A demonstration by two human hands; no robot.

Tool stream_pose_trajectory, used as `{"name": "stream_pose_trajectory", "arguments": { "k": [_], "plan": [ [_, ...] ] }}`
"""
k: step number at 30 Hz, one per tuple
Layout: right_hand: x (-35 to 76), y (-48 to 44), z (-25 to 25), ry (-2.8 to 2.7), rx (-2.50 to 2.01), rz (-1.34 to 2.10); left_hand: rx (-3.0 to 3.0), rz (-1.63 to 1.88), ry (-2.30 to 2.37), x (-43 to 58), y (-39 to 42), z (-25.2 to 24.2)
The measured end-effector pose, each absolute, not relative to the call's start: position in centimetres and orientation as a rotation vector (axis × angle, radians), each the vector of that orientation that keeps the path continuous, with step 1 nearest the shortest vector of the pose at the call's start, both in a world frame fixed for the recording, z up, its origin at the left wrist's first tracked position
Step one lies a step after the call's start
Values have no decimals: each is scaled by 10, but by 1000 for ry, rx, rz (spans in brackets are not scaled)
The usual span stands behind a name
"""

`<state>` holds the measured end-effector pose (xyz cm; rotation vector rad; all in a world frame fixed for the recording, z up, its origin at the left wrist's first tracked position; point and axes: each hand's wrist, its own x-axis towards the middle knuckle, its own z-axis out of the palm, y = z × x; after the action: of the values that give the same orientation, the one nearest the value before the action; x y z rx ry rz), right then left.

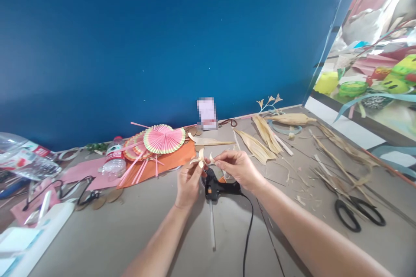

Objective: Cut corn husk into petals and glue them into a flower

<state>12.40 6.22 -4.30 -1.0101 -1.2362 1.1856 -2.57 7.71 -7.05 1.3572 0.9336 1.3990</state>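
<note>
Between thumb and fingers, my left hand (189, 184) pinches a small cream flower (200, 159) with curled petals, which looks made of corn husk. My right hand (238, 166) holds a single pale petal (211, 157) by its end, close to the flower's right side. Whether petal and flower touch, I cannot tell. Just below both hands a black hot glue gun (214, 186) lies on the table, a clear glue stick (212, 225) jutting from it toward me and its cord running down to the right.
Dried corn husks (256, 145) and scraps lie at the right, with black-handled scissors (360, 214) nearer me. Pink paper fans (164, 139) rest on orange paper (178, 162) at the left, beside plastic bottles (114, 158). A blue panel (195, 43) rises behind the table.
</note>
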Motion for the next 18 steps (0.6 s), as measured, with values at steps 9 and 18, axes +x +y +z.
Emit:
{"name": "stream_pose_trajectory", "arguments": {
  "k": [9, 18],
  "plan": [
    [112, 58, -55, -1329, -1054, 831, 1517, 1351, 1006, -21, 72, -68],
    [111, 54, -52, -1489, -1104, 683, 1770, 1391, 1020, -24, 67, -60]
  ]
}}
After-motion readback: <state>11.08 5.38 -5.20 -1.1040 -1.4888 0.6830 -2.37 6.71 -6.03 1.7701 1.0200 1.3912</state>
